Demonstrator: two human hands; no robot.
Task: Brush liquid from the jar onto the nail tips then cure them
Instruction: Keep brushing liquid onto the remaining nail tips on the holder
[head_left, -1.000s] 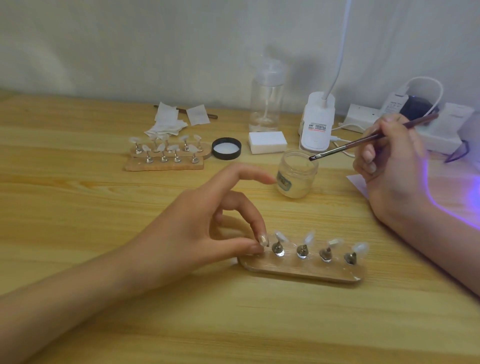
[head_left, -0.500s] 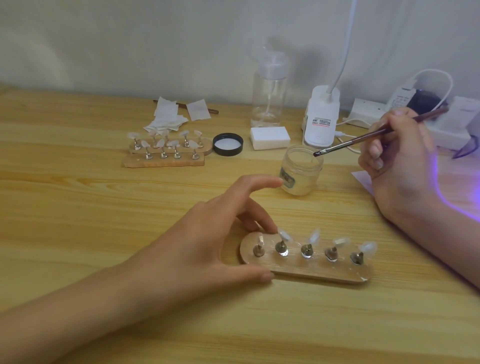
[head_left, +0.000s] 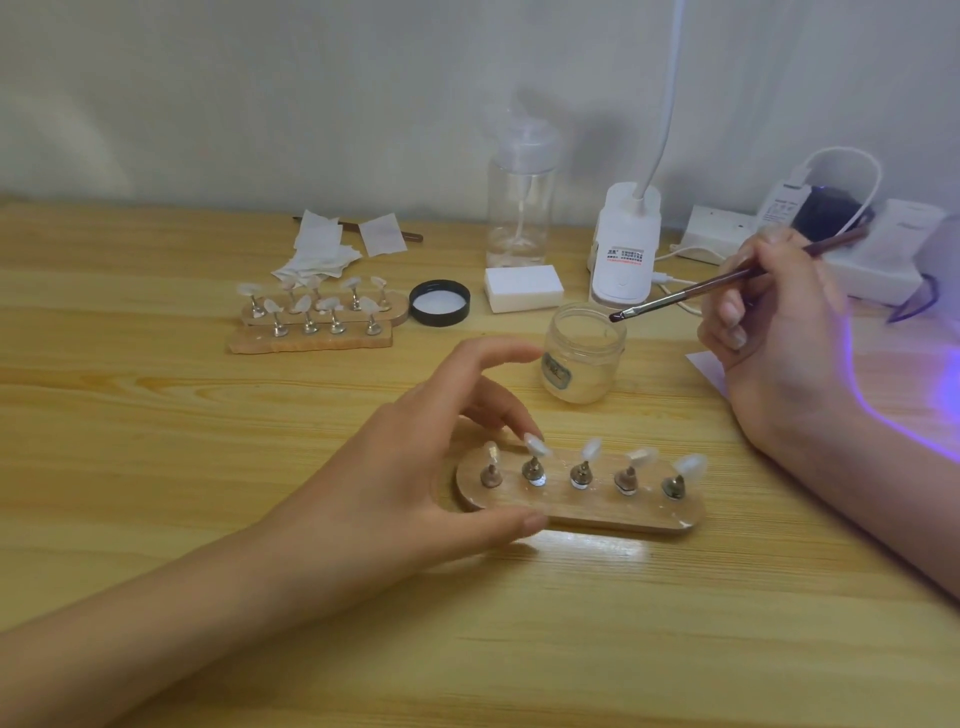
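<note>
A wooden holder near the table's middle carries several clear nail tips on metal pegs. My left hand pinches the holder's left end, thumb on the near edge and a finger at the far edge, with the index finger raised. An open glass jar of pale liquid stands just behind the holder. My right hand grips a thin brown brush like a pen. The brush's dark tip hovers at the jar's right rim.
Two more wooden holders with nail tips lie at the back left, beside the black jar lid and paper wipes. A white block, clear pump bottle and white lamp base stand behind. Purple light glows at right.
My left hand left the leftmost nail tip and now spans the holder's end, thumb at the front edge. The brush stays poised over the jar.
</note>
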